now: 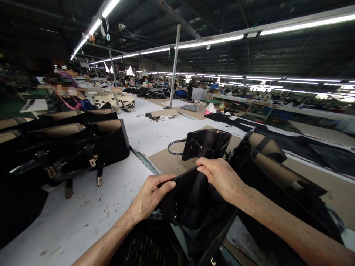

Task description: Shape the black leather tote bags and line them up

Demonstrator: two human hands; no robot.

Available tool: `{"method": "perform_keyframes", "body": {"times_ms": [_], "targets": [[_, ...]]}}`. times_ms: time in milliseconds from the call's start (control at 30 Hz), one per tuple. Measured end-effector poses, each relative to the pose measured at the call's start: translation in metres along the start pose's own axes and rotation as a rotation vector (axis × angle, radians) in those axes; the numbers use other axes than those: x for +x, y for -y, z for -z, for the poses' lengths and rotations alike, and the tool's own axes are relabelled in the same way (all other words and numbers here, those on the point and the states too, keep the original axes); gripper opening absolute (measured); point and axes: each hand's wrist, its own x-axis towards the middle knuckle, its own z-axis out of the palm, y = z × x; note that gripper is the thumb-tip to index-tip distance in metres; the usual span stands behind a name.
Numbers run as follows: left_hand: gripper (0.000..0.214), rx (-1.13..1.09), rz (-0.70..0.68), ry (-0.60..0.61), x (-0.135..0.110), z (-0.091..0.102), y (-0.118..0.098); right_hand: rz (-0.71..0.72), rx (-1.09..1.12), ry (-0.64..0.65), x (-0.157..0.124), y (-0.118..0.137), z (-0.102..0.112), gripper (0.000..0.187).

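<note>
A black handbag (194, 201) with small gold fittings is held up in front of me. At the left end of its upper edge, my left hand (151, 194) grips with the thumb on top and the fingers wrapped behind. Farther right along the same edge, my right hand (217, 177) pinches the material between thumb and fingers. The lower part of the bag drops toward the table's near edge, partly lost in shadow. Just beyond my right hand stands another black handbag (206, 144), with a looped handle (176, 147) lying to its left.
Several black handbags with tan linings (108, 142) stand in rows at the left. More open bags (269, 166) crowd the right. A brown cardboard sheet (163, 159) covers part of the white table (144, 122). A metal pole (175, 66) rises behind. A co-worker (62, 98) sits at far left.
</note>
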Motion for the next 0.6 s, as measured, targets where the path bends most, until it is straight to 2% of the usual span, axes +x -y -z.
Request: {"method": "perform_keyframes", "body": {"times_ms": [100, 167, 267, 367, 467, 533, 600], "targets": [[0.038, 0.105, 0.022, 0.075, 0.002, 0.003, -0.012, 0.001, 0.016, -0.007, -0.001, -0.001, 0.000, 0.020], [0.040, 0.305, -0.011, 0.113, 0.012, 0.001, -0.025, 0.029, 0.008, -0.005, -0.001, -0.002, -0.001, 0.021], [0.041, 0.679, -0.130, 0.153, 0.039, -0.013, -0.043, 0.075, -0.015, -0.008, 0.001, -0.001, -0.004, 0.020], [0.023, 0.922, -0.150, 0.205, 0.067, -0.031, -0.053, 0.032, -0.027, -0.022, 0.000, -0.002, -0.003, 0.019], [0.017, 0.975, -0.159, 0.228, 0.081, -0.040, -0.052, 0.023, -0.075, -0.110, -0.009, -0.006, 0.003, 0.020], [0.018, 0.931, -0.198, 0.239, 0.082, -0.038, -0.048, 0.045, -0.164, -0.214, -0.020, -0.012, 0.009, 0.037], [0.018, 0.882, -0.233, 0.243, 0.080, -0.035, -0.045, -0.006, -0.259, -0.293, -0.030, -0.021, 0.014, 0.054]]}}
